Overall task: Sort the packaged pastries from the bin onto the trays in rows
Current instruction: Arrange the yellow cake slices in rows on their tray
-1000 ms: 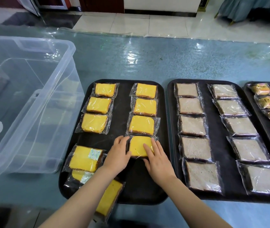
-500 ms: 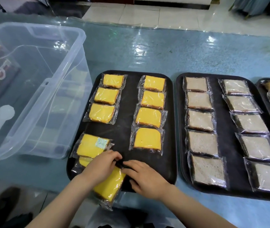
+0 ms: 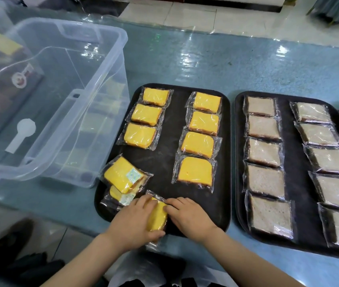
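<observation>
Got a wrapped yellow cake slice point(image 3: 157, 216) between both hands at the near edge of the left black tray point(image 3: 164, 154). My left hand point(image 3: 132, 221) is curled around its left side with the thumb under the near end, and my right hand point(image 3: 189, 216) has its fingertips pinching the wrapper on the right edge. The slice is tipped up on its side, not lying flat.

On that tray the right row point(image 3: 200, 137) has four yellow slices and the left row point(image 3: 146, 118) has three. Two more yellow packs point(image 3: 123, 179) sit stacked crooked at the near-left corner, just beside my left hand. The clear plastic bin point(image 3: 65, 100) is left of the tray. The next tray point(image 3: 288, 162) to the right holds two rows of brown slices point(image 3: 264, 152).
</observation>
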A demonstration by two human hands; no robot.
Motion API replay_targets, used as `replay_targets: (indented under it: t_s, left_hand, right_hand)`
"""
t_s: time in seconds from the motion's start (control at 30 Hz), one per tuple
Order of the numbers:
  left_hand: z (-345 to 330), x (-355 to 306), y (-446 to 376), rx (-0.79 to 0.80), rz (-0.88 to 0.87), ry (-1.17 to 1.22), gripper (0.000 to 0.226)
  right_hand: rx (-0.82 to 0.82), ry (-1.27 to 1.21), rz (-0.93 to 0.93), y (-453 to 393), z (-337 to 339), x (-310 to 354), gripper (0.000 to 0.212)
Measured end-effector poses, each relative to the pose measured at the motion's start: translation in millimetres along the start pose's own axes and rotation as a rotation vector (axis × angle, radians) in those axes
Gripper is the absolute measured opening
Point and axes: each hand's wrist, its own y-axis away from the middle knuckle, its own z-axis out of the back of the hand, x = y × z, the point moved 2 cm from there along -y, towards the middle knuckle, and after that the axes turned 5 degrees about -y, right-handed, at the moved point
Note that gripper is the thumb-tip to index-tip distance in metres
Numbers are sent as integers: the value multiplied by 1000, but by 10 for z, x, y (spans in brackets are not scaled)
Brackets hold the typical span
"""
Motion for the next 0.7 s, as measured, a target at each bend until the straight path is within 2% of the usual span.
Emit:
replay_targets:
  t_s: [0.1, 0.2, 0.4, 0.53, 0.7]
  left_hand:
    - [-56, -118, -42, 67, -46, 62, 99]
    - [-101, -245, -119, 63, -145, 31, 93]
    - [-93, -328, -275, -91, -367, -96, 67]
    - [-193, -335, -311, -163, -464, -195, 63]
    - [-211, -306, -407, -227, -610, -307, 54]
  right_hand:
    - [-38, -2, -50, 127, 42, -80, 21]
    - [-59, -18, -111, 309, 104, -123, 9]
    - [-123, 66, -268, 723, 224, -162, 15]
    - [-128, 73, -256, 876, 284, -124, 21]
    - [-154, -53, -262, 902, 309, -107, 20]
